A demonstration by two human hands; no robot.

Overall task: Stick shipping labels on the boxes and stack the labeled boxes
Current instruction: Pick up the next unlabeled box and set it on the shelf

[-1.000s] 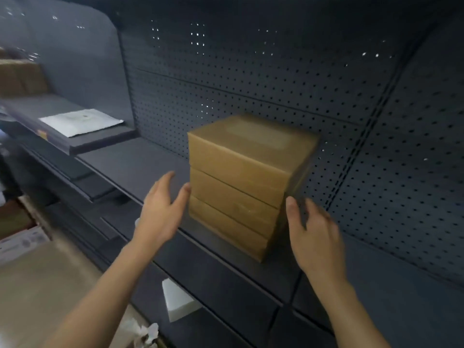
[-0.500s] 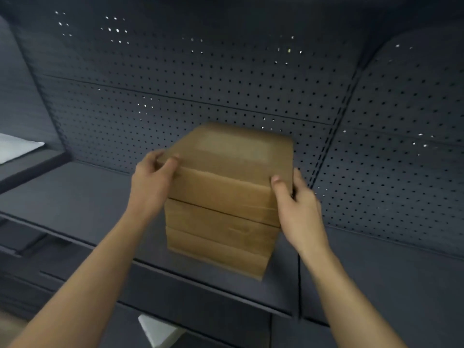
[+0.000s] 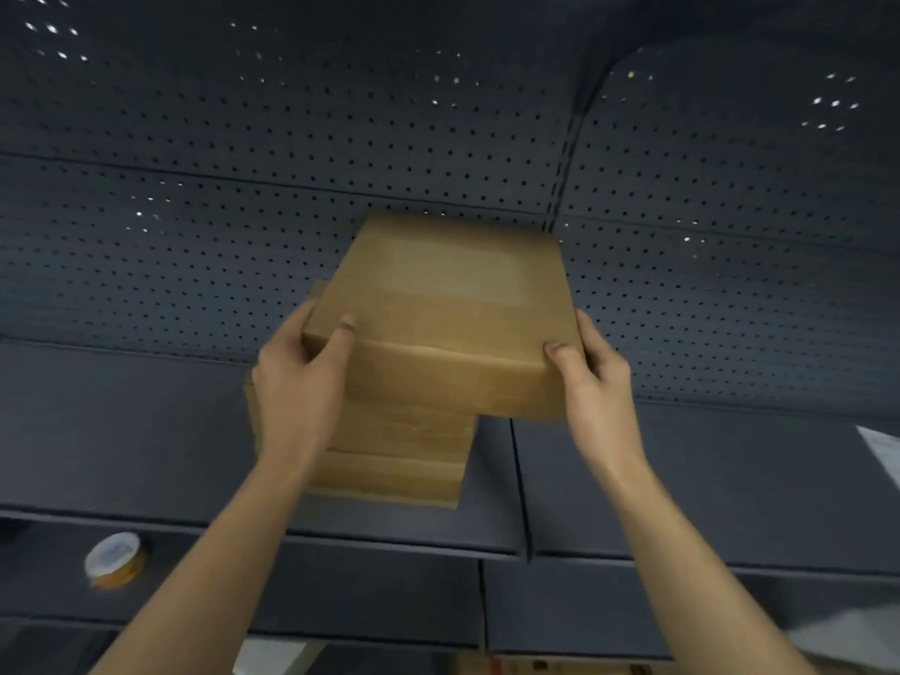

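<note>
1. At the centre of the frame, both hands grip the top box (image 3: 448,314), which sits offset to the right above the two remaining boxes (image 3: 399,455) on the dark shelf (image 3: 682,479).
2. Left hand (image 3: 297,382) is closed around the box's near left corner, thumb on the top face and fingers hidden down its side.
3. Right hand (image 3: 594,382) is clamped on the near right corner the same way, thumb over the edge.
4. No white label shows on the top face, only a paler strip that looks like tape, so this box probably needs labelling.
5. To carry it well, I would keep both grips level and lift clear before pulling, so the lower boxes are not dragged off square.
6. Lower left of the frame holds a tape roll (image 3: 114,560) on a lower ledge; a white sheet (image 3: 881,450) at the right edge may be labels, though it is too blurred to tell.
7. Setting the box down flat, top face up, would leave it ready for a label.
</note>
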